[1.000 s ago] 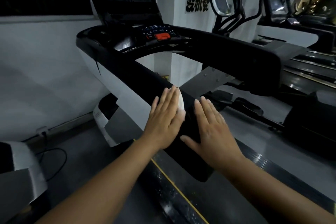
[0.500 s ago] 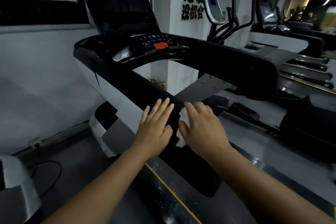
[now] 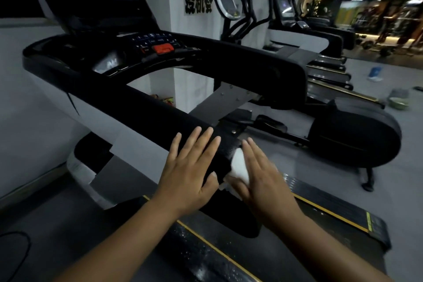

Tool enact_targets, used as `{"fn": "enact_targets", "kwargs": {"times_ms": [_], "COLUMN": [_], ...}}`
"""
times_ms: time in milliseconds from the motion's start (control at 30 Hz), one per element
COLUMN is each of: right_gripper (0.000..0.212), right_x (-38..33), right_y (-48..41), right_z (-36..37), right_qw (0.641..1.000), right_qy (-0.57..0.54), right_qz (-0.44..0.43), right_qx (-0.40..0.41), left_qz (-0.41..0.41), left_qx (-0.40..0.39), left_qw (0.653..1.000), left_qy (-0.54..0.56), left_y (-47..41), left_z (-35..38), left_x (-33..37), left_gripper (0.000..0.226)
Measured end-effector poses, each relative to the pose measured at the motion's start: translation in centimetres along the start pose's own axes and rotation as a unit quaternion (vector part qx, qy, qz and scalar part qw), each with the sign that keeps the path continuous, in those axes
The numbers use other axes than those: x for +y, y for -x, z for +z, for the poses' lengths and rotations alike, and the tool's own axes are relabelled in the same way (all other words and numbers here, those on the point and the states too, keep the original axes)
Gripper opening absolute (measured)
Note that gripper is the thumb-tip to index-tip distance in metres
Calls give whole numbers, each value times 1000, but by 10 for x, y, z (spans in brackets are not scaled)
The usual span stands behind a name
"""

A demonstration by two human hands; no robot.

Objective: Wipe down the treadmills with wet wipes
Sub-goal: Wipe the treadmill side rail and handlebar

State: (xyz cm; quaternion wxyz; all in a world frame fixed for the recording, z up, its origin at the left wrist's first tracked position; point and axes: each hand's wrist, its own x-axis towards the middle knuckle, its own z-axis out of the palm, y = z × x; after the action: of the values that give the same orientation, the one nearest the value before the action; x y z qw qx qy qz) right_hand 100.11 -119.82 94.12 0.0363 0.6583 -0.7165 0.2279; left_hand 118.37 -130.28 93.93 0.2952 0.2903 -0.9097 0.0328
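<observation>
Right hand (image 3: 265, 181) flat, pressing the wet wipe (image 3: 239, 165) against the handrail's (image 3: 160, 117) inner edge.
Unpinched, it may slip to the belt (image 3: 240, 258); my left hand (image 3: 190, 171) lies flat on top.

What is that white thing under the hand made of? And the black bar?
The white wipe looks like soft thin cloth or paper: it crumples under the right hand. The black handrail looks like matte plastic or padding, dull with little shine; I cannot tell which.
</observation>
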Motion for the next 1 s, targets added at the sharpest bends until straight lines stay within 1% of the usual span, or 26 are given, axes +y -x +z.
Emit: {"fn": "enact_targets", "kwargs": {"times_ms": [33,67,100,133,167,200,233,267,300,333,367,400,467,500,567,633,667,733,800,833,900,933,1000], "right_gripper": [83,77,63,43,29,30,43,63,76,79,76,68,50,49,58,61,62,69,73,72,69,69,69], "right_x": [5,8,5,-1,-7,-12,-15,-16,-17,-18,-21,-22,-33,-39,-42,-29,-20,-10,-12,-16,-14,-8,8], "right_y": [3,3,-1,-7,-14,-22,-26,-29,-30,-31,-31,-31,-32,-30,-18,-1,7,12,10,10,19,26,43], "right_z": [-5,-10,-18,-23,-26,-25,-22,-19,-19,-17,-17,-15,-8,-2,14,25,28,31,35,38,45,47,48], "right_qw": [1000,998,989,974,963,958,958,957,957,961,967,973,985,989,991,988,985,977,972,972,978,980,982], "right_qy": [-11,-59,-137,-216,-258,-271,-271,-267,-258,-241,-213,-184,-124,-102,-82,-102,-125,-168,-179,-172,-150,-148,-154], "right_qz": [1,15,36,57,77,89,98,112,119,111,89,64,28,19,8,6,17,66,92,82,26,2,-6], "right_qx": [-8,-21,-35,-32,-12,6,15,32,54,82,106,124,120,109,104,114,120,118,124,134,142,134,107], "left_qz": [3,5,6,7,8,9,9,11,12,14,14,15,11,10,12,22,26,23,19,21,32,42,60], "left_qx": [0,-1,-2,-2,-2,-2,-4,-6,-7,-8,-9,-11,-10,-8,-1,5,6,11,11,12,11,11,13], "left_qw": [1000,1000,1000,1000,1000,1000,1000,1000,1000,1000,1000,1000,1000,1000,1000,1000,1000,1000,1000,999,999,999,997], "left_qy": [0,0,-1,-1,-1,1,3,4,5,5,4,4,9,13,13,12,12,11,18,22,29,31,36], "left_y": [0,-1,-2,-4,-5,-7,-8,-10,-11,-12,-11,-11,-11,-11,-9,-6,-4,0,4,7,17,23,35], "left_z": [0,0,-1,0,0,-1,-1,-2,-2,-2,-1,0,2,3,5,6,6,5,8,10,16,19,26], "left_x": [-1,-2,-1,-1,0,1,2,3,2,1,0,0,0,1,-1,-3,-3,-1,5,9,15,18,24], "left_gripper": [70,70,69,69,68,68,67,66,66,65,65,66,66,66,65,67,69,72,76,78,82,83,83]}}
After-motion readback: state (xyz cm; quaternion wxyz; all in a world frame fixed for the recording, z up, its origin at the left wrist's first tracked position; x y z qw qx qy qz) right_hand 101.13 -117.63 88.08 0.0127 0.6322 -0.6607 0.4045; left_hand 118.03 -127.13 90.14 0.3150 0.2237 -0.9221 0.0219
